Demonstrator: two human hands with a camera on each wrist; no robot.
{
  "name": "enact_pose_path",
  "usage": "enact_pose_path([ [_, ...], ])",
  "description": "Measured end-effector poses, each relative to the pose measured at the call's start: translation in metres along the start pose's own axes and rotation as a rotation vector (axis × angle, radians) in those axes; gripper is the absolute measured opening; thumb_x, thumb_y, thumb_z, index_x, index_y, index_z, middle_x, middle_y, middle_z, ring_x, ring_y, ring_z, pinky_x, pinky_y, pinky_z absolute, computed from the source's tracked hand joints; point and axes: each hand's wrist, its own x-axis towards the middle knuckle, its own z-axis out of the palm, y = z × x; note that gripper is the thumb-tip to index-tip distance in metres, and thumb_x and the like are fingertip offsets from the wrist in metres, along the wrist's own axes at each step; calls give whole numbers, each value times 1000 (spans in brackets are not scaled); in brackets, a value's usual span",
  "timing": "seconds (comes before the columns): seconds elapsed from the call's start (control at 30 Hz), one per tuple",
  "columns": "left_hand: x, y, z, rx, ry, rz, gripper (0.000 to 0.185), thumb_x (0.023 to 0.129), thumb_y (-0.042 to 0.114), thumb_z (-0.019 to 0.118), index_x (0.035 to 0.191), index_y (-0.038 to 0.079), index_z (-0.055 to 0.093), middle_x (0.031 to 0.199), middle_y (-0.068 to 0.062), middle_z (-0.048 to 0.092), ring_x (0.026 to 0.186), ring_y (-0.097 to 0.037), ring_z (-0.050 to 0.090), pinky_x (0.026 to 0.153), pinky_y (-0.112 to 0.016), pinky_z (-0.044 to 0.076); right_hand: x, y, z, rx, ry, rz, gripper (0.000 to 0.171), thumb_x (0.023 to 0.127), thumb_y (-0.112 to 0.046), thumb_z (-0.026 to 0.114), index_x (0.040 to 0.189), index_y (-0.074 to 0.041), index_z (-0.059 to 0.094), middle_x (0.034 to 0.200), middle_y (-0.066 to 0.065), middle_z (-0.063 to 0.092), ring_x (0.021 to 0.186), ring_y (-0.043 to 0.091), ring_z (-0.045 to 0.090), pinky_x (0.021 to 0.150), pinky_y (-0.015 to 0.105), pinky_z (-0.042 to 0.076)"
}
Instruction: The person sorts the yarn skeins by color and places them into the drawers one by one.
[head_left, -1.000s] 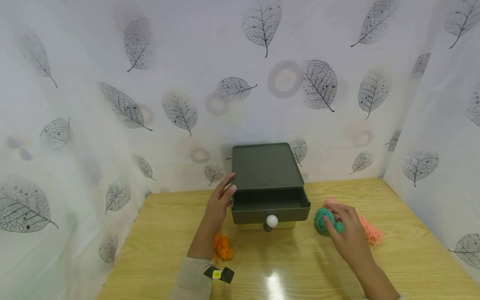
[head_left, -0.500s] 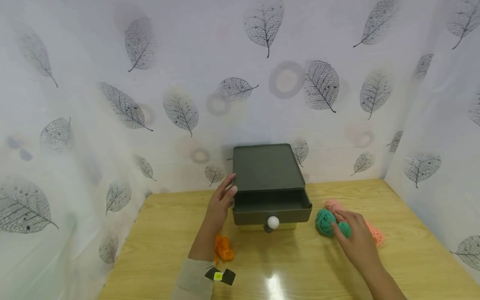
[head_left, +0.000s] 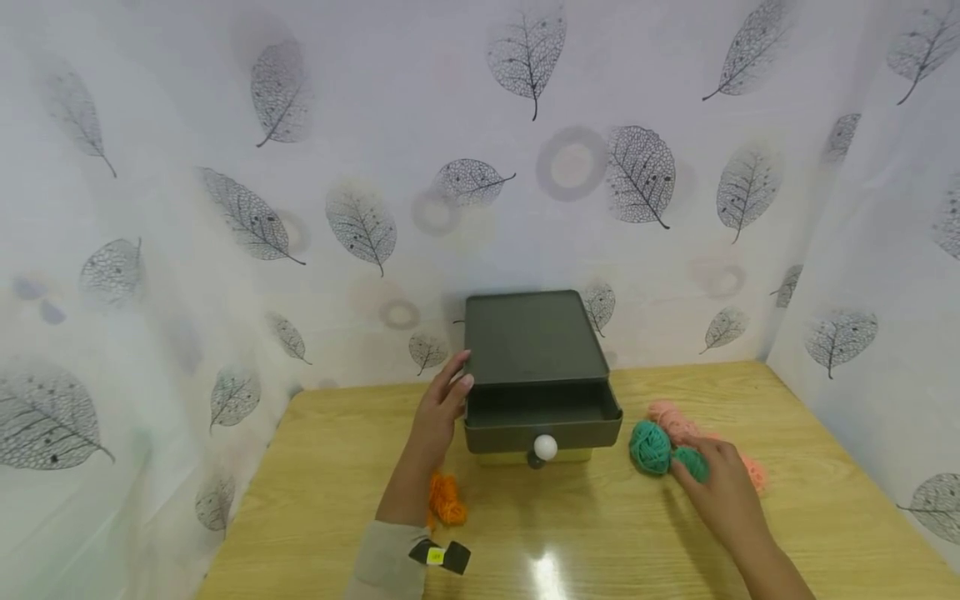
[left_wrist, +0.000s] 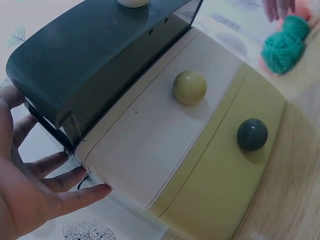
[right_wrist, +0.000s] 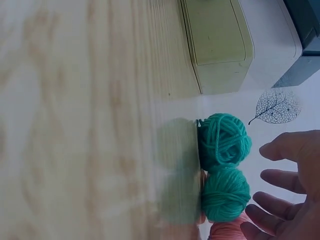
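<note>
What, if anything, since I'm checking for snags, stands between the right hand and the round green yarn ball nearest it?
Nothing visible: the right hand is right beside the green ball, though whether it touches is unclear. The salmon-pink yarn lies beyond, not between.

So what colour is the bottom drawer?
Yellow: the bottom drawer shows best in the left wrist view.

Matt yarn point(right_wrist: 225, 142), probably plastic drawers point(left_wrist: 145, 142)
</note>
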Motion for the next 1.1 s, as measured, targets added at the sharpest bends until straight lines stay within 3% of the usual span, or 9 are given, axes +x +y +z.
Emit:
enact_pose_path([
  [0.2, -1, 0, 0, 6, 2, -2, 48, 101, 52, 54, 148, 45, 45, 164, 11, 31, 149, -28, 39, 116, -64, 37, 3, 10, 1, -7, -91, 39, 56, 97, -28, 67, 139, 6, 53, 135, 38, 44, 121, 57, 46, 95, 74, 42],
  [0.63, 1, -3, -2, 4, -5, -6, 49, 101, 53, 54, 148, 45, 45, 164, 13, 30, 149, -27, 38, 117, -62, 37, 5, 19, 0, -79, -187, 44, 52, 93, -18, 68, 135, 9, 55, 130, 40, 50, 118, 59, 50, 91, 72, 47],
  [0.9, 0, 0, -1, -3, 1, -9, 49, 100, 53, 56, 147, 45, 46, 163, 13, 32, 148, -27, 40, 116, -62, 38, 8, 20, 0, -58, -188, 27, 50, 91, -14, 69, 133, 10, 56, 131, 38, 54, 123, 58, 48, 96, 72, 44],
  [1.1, 1, -1, -1, -1, -1, -5, 48, 100, 53, 56, 146, 47, 46, 163, 14, 32, 148, -26, 40, 116, -61, 38, 9, 23, -1, -24, -124, -41, 45, 88, -6, 70, 128, 10, 61, 125, 35, 61, 120, 56, 53, 95, 70, 46],
])
